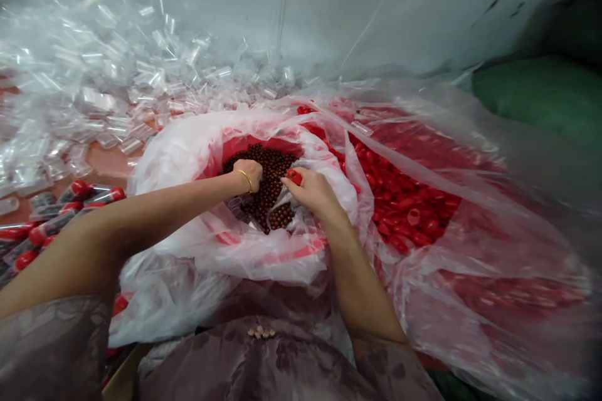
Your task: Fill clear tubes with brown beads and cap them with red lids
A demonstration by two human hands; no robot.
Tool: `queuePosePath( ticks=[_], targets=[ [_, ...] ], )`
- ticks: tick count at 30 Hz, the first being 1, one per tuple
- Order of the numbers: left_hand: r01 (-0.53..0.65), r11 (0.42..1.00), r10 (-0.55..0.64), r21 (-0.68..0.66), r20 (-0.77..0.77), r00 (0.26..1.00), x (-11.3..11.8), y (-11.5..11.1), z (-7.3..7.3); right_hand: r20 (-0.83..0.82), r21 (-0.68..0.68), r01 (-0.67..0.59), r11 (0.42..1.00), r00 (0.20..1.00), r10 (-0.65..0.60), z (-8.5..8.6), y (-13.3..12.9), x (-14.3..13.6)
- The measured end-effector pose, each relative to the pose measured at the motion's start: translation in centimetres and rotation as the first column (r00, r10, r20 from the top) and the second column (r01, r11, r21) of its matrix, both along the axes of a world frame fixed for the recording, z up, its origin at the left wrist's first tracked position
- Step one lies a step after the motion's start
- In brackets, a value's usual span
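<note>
In the middle of the head view, dark brown round beads (275, 185) fill a white plastic bag (174, 156) with its rim rolled open. Over the beads' left side, my left hand (248, 174) is closed, knuckles up, a gold bracelet at its wrist. Its fingertips are hidden, so I cannot make out what it holds. My right hand (313, 190), at the bag's right side, pinches a red cap (295, 177) between thumb and fingers. The two hands are a short way apart.
Many clear plastic tubes (98, 100) are heaped at the back left. Filled tubes with red caps (79, 189) lie at the left. To the right, a large clear bag (508, 232) holds many red caps (404, 200). A pale wall (320, 6) stands behind; a green sack (540, 94) sits far right.
</note>
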State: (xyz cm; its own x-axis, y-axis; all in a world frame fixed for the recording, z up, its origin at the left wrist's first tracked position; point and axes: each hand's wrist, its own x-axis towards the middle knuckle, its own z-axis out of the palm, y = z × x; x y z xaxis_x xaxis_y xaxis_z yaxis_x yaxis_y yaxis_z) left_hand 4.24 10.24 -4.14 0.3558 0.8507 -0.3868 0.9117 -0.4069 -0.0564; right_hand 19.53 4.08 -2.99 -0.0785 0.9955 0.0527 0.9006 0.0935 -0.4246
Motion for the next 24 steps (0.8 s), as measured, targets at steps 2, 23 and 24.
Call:
queuePosePath(
  ticks=[2,23,24],
  targets=[
    [0.035,0.999,-0.035,-0.027,0.003,0.999,-0.2,0.8,0.0,-0.032,0.013,0.003,1.0,0.999,-0.003,-0.1,0.0,0.1],
    [0.114,0.884,0.423,-0.453,0.88,0.216,-0.8,1.7,-0.6,-0.737,0.118,0.151,0.982,0.676,-0.015,0.4,0.7,1.0],
    [0.165,0.846,0.496,-0.507,0.862,0.104,-1.3,1.2,-0.3,-0.785,0.071,0.123,0.99,0.619,-0.02,0.5,0.7,1.0]
  ],
)
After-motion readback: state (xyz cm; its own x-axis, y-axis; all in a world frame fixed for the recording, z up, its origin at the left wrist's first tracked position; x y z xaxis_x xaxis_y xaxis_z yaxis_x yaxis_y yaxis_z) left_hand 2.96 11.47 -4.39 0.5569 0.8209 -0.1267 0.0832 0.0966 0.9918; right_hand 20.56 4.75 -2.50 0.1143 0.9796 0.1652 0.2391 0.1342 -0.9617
